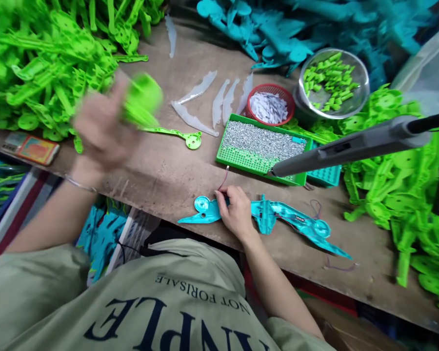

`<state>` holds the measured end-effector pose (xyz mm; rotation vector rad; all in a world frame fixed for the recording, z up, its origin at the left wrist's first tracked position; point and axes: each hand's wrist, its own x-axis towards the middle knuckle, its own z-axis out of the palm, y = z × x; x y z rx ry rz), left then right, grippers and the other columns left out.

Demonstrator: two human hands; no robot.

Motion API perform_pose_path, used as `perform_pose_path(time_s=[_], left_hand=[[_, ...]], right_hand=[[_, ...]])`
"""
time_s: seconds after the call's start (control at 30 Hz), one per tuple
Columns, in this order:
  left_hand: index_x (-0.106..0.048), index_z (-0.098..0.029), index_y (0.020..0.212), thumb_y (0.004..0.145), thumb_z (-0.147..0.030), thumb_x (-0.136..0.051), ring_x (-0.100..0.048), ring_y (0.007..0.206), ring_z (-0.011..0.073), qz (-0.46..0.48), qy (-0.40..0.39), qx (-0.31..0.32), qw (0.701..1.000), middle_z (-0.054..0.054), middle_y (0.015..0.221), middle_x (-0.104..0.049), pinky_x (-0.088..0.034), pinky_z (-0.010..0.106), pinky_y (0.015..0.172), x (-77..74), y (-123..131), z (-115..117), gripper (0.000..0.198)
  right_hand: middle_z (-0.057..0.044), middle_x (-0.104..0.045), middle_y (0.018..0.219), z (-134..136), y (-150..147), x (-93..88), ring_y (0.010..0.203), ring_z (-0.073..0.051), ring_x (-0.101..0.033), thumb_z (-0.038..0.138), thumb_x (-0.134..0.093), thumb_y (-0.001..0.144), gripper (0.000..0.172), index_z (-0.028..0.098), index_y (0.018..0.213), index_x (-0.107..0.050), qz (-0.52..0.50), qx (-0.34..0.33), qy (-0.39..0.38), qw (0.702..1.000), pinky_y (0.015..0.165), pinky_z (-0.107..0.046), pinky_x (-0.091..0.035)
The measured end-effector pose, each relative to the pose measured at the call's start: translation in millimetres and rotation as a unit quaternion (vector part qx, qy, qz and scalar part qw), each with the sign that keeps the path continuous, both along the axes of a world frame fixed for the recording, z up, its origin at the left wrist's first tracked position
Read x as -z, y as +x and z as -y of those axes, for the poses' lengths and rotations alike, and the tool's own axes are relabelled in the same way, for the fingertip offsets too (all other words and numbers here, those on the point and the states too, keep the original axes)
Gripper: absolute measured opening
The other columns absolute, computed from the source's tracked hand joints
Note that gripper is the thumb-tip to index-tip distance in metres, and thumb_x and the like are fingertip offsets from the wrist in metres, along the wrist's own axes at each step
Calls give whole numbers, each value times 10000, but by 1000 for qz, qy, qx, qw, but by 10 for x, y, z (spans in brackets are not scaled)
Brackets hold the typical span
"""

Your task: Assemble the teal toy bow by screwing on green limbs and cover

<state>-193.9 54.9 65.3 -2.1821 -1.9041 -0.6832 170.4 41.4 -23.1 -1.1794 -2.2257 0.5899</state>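
Note:
My left hand (104,124), blurred by motion, is closed round a bright green plastic part (142,100) beside the green pile. The part's exact shape is smeared. Below it on the table lies a long, thin green plastic piece with a round end (193,141). My right hand (234,209) rests with curled fingers on a long teal plastic shell half (265,217) at the table's front edge. The shell's hollow side faces up, with a round cup near each end. A thin dark wire (224,179) with a pale tip sticks out by my right thumb.
Green parts (40,73) heap at left, teal shells (270,34) at the back. A green tray (223,158) of small metal pieces, a red basket (290,114) and a clear tub (364,87) stand mid-right. Above the tray hangs a grey tool (351,148). Translucent strips (195,118) lie centrally.

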Motion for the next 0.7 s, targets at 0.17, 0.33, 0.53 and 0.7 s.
perform_pose_path(time_s=[0.17, 0.33, 0.53, 0.7], left_hand=[[-441, -200, 1511, 1068, -345, -374, -555, 731, 168, -117, -82, 314, 939, 1, 776, -591, -409, 311, 690, 495, 1070, 501, 471], [-423, -207, 1526, 1037, -174, -375, -534, 780, 177, -133, -158, 348, 914, 46, 884, -623, -403, 306, 723, 609, 1008, 503, 493], [-400, -311, 1552, 1015, -141, -410, -502, 829, 197, -135, -190, 354, 906, 68, 969, -608, -429, 317, 767, 517, 946, 406, 564], [-463, -388, 1513, 1000, -128, -418, -525, 879, 209, -92, -214, 344, 909, 65, 985, -597, -447, 360, 884, 545, 1027, 355, 576]], right_hand=[[-57, -697, 819, 5, 4, -32, 782, -213, -606, 288, -504, 1008, 182, 225, 869, -604, 4, 1, -8, 1000, 721, -346, -462], [-63, -702, 826, 7, 7, -25, 783, -216, -600, 289, -498, 1009, 184, 223, 870, -598, 13, 0, -6, 1000, 732, -347, -463], [-61, -701, 823, 8, -3, -16, 782, -216, -598, 302, -493, 1011, 194, 221, 868, -597, 14, 5, -3, 1000, 731, -346, -459], [-68, -703, 847, 7, -8, -59, 813, -219, -605, 324, -479, 1011, 210, 231, 864, -598, 25, 10, -45, 999, 770, -356, -470]])
